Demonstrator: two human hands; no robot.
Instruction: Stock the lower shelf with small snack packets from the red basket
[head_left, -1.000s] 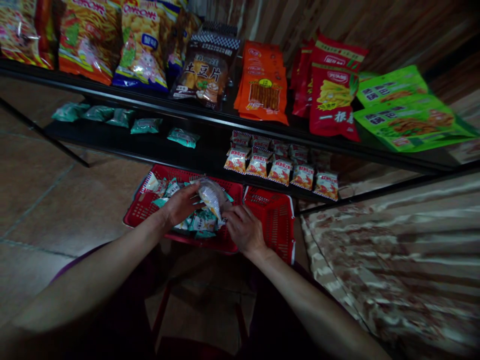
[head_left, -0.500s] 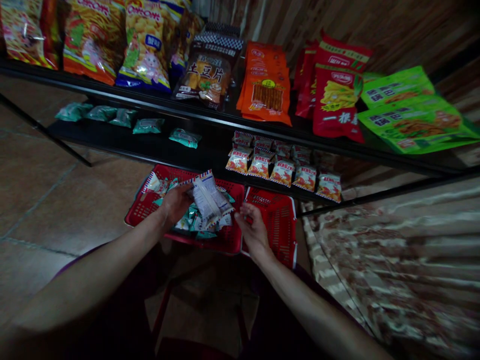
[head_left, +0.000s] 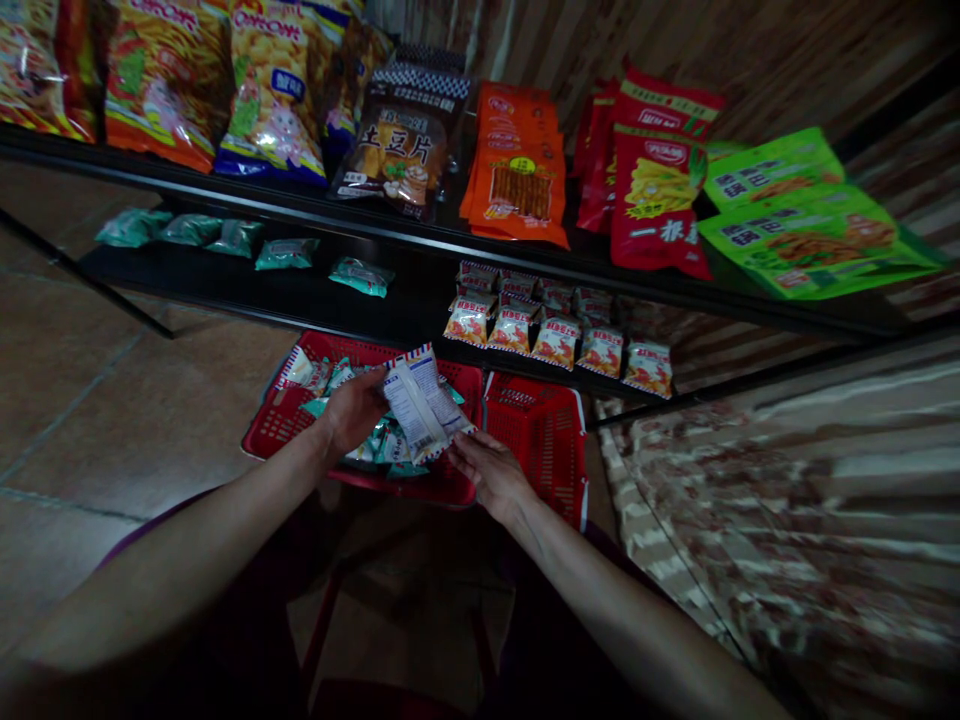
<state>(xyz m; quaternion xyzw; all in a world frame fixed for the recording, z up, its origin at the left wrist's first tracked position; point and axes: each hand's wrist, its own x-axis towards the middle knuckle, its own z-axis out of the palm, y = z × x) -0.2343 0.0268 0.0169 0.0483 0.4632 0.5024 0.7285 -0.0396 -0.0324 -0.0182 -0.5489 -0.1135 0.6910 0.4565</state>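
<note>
A small white snack packet (head_left: 420, 405) with striped ends is held between my two hands, its printed back facing me. My left hand (head_left: 355, 408) grips the packet's left edge. At its lower right corner, my right hand (head_left: 489, 468) has its fingers closed on the packet. Directly below is a red plastic basket (head_left: 266, 425) holding several green snack packets (head_left: 396, 448) and a few white ones. Partly behind my right hand, a second red basket (head_left: 544, 430) stands against the first one's right side.
On the low black shelf (head_left: 420, 325), green packets (head_left: 285, 254) lie at left and rows of white-and-orange packets (head_left: 555, 341) at right. The upper shelf bears large snack bags, among them orange bags (head_left: 519, 170) and green bags (head_left: 817, 235). A patterned curtain (head_left: 787, 480) hangs at right.
My right hand has moved left and closed on the packet's lower right corner; before, it was apart from it. My left hand keeps its hold. The whole view has shifted slightly.
</note>
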